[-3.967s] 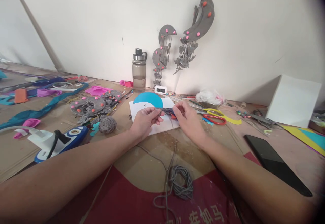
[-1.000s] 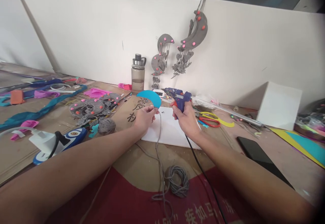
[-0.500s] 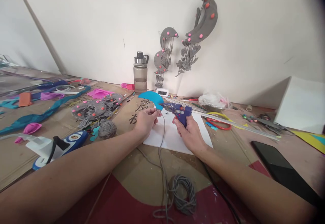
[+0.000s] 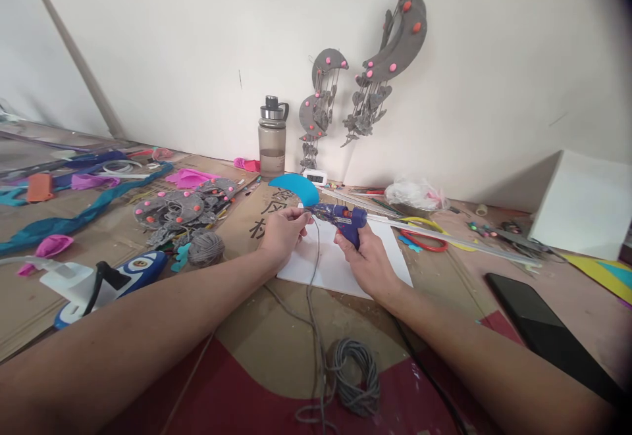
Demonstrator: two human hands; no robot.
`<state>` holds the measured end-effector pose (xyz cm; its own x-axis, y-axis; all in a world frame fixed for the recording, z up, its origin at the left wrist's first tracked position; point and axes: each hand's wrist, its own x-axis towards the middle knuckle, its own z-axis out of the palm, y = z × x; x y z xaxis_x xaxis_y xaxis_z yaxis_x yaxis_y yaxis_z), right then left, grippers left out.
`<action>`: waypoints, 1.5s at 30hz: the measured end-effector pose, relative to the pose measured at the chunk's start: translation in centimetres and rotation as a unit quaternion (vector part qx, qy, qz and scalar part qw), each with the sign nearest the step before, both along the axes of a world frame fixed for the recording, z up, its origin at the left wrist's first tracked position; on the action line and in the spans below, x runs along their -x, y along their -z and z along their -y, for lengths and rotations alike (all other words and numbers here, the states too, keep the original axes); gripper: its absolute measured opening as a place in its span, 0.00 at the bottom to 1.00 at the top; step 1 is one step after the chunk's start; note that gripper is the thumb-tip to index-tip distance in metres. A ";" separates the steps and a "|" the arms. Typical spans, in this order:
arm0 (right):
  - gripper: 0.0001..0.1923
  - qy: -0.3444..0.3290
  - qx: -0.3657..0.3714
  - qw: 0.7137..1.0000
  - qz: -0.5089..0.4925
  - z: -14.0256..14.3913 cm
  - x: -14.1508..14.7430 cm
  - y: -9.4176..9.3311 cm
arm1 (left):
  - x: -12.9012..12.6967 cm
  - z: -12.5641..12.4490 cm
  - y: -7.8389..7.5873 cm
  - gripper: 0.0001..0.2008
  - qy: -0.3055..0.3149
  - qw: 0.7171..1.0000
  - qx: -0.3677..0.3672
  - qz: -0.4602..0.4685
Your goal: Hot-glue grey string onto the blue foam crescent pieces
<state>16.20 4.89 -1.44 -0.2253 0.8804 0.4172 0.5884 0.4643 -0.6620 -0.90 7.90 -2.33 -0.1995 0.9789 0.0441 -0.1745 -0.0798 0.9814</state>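
Observation:
Between the fingertips of my left hand [image 4: 287,232] is the lower tip of a blue crescent cutout [image 4: 299,187], pinched together with the end of a grey cord [image 4: 316,251]. My right hand [image 4: 368,257] grips a dark blue glue gun [image 4: 348,221], its nozzle pointing left at the crescent's tip close to my left fingers. A long clear glue stick [image 4: 419,226] seems to run from the back of the gun. The cord hangs down over a white sheet [image 4: 330,267] toward a coiled grey hank [image 4: 356,377] near the front.
Left are a grey yarn ball [image 4: 206,248], grey crescents with pink dots [image 4: 170,208] and a power strip [image 4: 111,290]. A water bottle [image 4: 272,145] stands by the wall, where finished crescent hangings [image 4: 402,40] hang. Right lie red-handled scissors [image 4: 429,243] and a phone [image 4: 538,323].
The glue gun has shifted slightly left and down, bringing its nozzle nearer my left fingertips at the crescent's lower tip. My left hand keeps its pinch.

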 end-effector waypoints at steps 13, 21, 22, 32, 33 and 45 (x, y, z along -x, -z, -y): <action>0.20 0.010 -0.013 1.000 0.020 0.0 0.0 0.1 | 0.1 -0.2 0.4 0.09 -0.002 1.000 -0.006 -0.007; 0.22 0.018 -0.021 0.999 0.033 0.0 -0.1 0.1 | 0.1 0.0 0.1 0.09 -0.015 1.000 0.001 0.003; 0.22 0.017 -0.020 0.999 0.034 0.0 -0.1 0.1 | 0.1 0.0 0.1 0.09 -0.019 1.000 -0.001 0.007; 0.22 0.026 -0.023 0.999 0.037 0.0 -0.1 0.1 | 0.1 0.1 0.0 0.06 -0.035 0.999 -0.012 0.017; 0.22 0.027 -0.022 0.999 0.038 0.0 -0.1 0.1 | 0.1 0.1 0.0 0.06 -0.034 0.999 -0.012 0.020; 0.21 0.035 -0.016 0.999 0.028 -0.2 -0.2 0.1 | 0.4 -0.2 0.3 0.10 -0.027 0.998 -0.014 0.047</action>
